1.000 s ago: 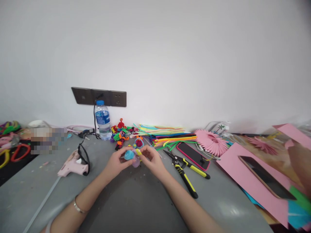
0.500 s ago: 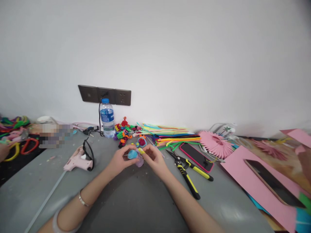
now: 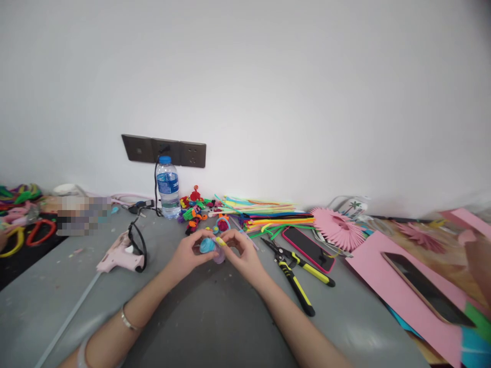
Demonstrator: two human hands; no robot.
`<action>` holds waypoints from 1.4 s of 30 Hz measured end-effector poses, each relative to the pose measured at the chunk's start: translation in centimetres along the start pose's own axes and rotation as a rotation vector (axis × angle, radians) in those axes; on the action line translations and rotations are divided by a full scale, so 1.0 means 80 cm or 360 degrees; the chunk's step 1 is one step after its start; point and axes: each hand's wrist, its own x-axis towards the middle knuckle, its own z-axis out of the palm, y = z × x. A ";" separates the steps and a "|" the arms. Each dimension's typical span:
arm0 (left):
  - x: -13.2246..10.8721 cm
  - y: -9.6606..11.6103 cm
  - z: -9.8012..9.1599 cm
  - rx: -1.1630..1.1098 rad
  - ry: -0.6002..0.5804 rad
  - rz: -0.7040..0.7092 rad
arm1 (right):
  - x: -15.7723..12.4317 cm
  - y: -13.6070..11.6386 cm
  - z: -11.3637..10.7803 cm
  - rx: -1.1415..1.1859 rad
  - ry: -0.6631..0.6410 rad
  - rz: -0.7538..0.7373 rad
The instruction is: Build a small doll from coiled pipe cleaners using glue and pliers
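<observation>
Both my hands meet over the grey table around a small light-blue and lilac pipe-cleaner piece. Its light-blue coil (image 3: 207, 246) sits between the thumb and fingers of my left hand (image 3: 186, 255). The lilac part (image 3: 219, 256) shows below, between the hands. My right hand (image 3: 247, 257) pinches at the upper right of the piece, where a yellow bit (image 3: 220, 240) shows by the fingertips. My fingers cover part of the piece. Just beyond them lie several small, colourful pipe-cleaner figures (image 3: 195, 212).
Behind are loose pipe cleaners (image 3: 276, 214) and a water bottle (image 3: 168, 189). A pink glue gun (image 3: 121, 253) lies left. Yellow-black pliers (image 3: 293, 278), a pink-edged phone (image 3: 309, 249), pink paper (image 3: 368, 253) and another phone (image 3: 427, 289) lie right. Another person's hand (image 3: 3, 239) shows at the left edge.
The view has shifted slightly, so most things sit a little further left. My hands keep their hold, with the right fingers slightly repositioned. Less of the other person's hand shows at the left.
</observation>
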 end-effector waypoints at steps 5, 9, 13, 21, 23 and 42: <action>-0.001 -0.002 0.000 0.0047 0.0004 0.0054 | -0.001 0.002 0.001 -0.0100 -0.0007 -0.0040; -0.002 -0.003 0.000 0.0148 -0.0047 0.0118 | 0.000 0.005 0.002 -0.0108 0.0019 -0.0040; -0.003 -0.001 0.001 0.0213 -0.0031 0.0128 | 0.000 0.005 0.003 -0.0078 0.0009 -0.0027; -0.003 0.001 0.000 0.0150 0.0005 0.0091 | -0.001 0.003 0.000 -0.0077 0.0013 -0.0038; -0.002 0.000 -0.001 0.0156 0.0026 0.0094 | -0.001 0.002 0.000 -0.0072 0.0020 -0.0053; -0.005 -0.003 0.000 0.0326 -0.0065 0.0145 | 0.004 0.016 -0.005 0.0014 0.0120 0.0088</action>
